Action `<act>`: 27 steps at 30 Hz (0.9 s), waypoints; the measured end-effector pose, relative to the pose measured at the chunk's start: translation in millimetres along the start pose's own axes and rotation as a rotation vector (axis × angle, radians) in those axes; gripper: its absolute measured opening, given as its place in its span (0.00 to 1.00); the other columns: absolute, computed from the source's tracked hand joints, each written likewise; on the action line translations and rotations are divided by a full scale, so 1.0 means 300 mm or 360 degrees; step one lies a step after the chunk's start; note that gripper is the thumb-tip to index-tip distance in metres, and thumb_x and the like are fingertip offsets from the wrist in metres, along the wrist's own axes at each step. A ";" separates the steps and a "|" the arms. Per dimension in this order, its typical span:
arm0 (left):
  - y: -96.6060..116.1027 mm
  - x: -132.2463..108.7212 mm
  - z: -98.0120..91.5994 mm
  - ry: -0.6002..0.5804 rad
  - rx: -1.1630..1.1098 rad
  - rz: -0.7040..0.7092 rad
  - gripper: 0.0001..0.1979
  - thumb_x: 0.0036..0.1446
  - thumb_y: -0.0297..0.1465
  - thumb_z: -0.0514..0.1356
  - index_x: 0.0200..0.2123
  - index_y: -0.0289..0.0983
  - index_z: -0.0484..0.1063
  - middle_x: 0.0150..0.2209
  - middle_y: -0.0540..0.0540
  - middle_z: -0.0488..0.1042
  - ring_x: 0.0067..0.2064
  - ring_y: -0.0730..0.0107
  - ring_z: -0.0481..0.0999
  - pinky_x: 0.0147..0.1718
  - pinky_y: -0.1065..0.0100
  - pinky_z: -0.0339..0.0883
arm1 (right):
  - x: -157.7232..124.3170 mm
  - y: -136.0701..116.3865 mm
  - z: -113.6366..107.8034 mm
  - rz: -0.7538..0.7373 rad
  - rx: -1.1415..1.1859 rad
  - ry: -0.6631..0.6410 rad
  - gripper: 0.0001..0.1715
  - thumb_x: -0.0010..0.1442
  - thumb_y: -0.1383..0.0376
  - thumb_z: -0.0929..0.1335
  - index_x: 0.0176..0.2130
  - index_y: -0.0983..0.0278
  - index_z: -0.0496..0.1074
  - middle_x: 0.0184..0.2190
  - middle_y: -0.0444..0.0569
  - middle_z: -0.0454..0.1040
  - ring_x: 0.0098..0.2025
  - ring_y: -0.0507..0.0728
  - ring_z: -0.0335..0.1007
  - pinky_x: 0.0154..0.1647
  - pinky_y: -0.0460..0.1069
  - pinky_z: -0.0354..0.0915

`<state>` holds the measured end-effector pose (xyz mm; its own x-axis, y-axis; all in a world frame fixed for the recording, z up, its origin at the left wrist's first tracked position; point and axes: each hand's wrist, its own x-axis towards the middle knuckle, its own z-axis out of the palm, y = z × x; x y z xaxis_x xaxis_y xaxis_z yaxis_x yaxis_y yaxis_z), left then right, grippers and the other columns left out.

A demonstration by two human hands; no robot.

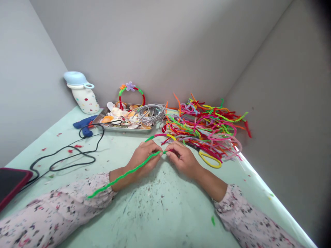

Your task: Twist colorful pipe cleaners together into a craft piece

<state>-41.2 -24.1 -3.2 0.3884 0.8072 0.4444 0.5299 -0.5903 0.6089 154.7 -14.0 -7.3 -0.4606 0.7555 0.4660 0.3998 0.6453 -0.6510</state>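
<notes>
My left hand (146, 156) and my right hand (184, 160) meet low over the middle of the table, both with fingertips pinched. Between them runs a bright green pipe cleaner (123, 175), whose loose end trails back across my left wrist and sleeve. Just behind the fingers arches a fuzzy band (160, 135) of green, pink and yellow; its ends are hidden by my hands. Against the back wall stands a red and green pipe-cleaner ring (143, 96) with a purple flower and an orange piece on top.
A metal tray (129, 130) holds shells and a coil of grey wire (155, 113). Right of it lies a pile of coloured pipe cleaners (204, 124), with yellow-handled scissors (210, 161). At left are a blue glue gun (85, 123), black cord (69, 169), bottle (84, 98) and dark red-edged object (14, 184).
</notes>
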 end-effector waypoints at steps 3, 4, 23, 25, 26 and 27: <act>0.000 0.000 0.000 0.0001 -0.0009 0.0005 0.05 0.59 0.28 0.57 0.33 0.37 0.73 0.32 0.48 0.73 0.37 0.67 0.71 0.40 0.65 0.60 | -0.001 0.002 0.000 -0.0005 -0.0003 0.0000 0.04 0.62 0.68 0.64 0.35 0.62 0.69 0.31 0.47 0.68 0.34 0.55 0.64 0.36 0.50 0.61; -0.001 0.001 0.001 0.0004 -0.0009 0.0005 0.05 0.59 0.28 0.57 0.33 0.37 0.73 0.32 0.48 0.73 0.38 0.67 0.71 0.40 0.65 0.61 | -0.001 0.002 0.001 -0.0005 -0.0004 0.0001 0.04 0.62 0.69 0.64 0.36 0.62 0.69 0.31 0.47 0.68 0.35 0.55 0.64 0.36 0.49 0.61; -0.007 -0.001 0.015 0.0024 0.0077 0.0016 0.05 0.57 0.25 0.56 0.31 0.37 0.72 0.31 0.49 0.72 0.36 0.69 0.70 0.39 0.65 0.60 | -0.002 0.007 0.006 -0.0072 0.0004 -0.0046 0.04 0.61 0.70 0.65 0.38 0.64 0.70 0.33 0.48 0.70 0.35 0.55 0.65 0.37 0.49 0.62; -0.011 -0.001 0.018 0.0010 0.0071 -0.0015 0.05 0.58 0.26 0.56 0.31 0.37 0.72 0.31 0.49 0.72 0.36 0.69 0.70 0.39 0.65 0.60 | -0.002 0.008 0.007 -0.0067 -0.0004 -0.0047 0.04 0.61 0.70 0.65 0.38 0.64 0.70 0.32 0.48 0.70 0.35 0.55 0.65 0.36 0.49 0.62; -0.011 -0.001 0.018 0.0006 0.0064 -0.0033 0.06 0.58 0.26 0.56 0.31 0.37 0.72 0.31 0.49 0.72 0.36 0.68 0.70 0.39 0.65 0.60 | -0.002 0.009 0.008 -0.0064 -0.0009 -0.0045 0.04 0.61 0.70 0.65 0.38 0.64 0.70 0.32 0.48 0.70 0.34 0.55 0.65 0.36 0.49 0.62; -0.011 -0.001 0.019 0.0002 0.0057 -0.0046 0.06 0.59 0.27 0.56 0.30 0.37 0.72 0.31 0.50 0.72 0.36 0.68 0.70 0.39 0.65 0.60 | -0.003 0.010 0.008 -0.0059 -0.0014 -0.0044 0.04 0.61 0.70 0.65 0.37 0.64 0.70 0.32 0.48 0.70 0.34 0.55 0.65 0.36 0.49 0.62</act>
<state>-38.9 -22.3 -9.0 0.3718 0.8238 0.4280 0.5673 -0.5666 0.5977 154.4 -12.9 -11.0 -0.4972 0.7274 0.4730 0.3889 0.6741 -0.6280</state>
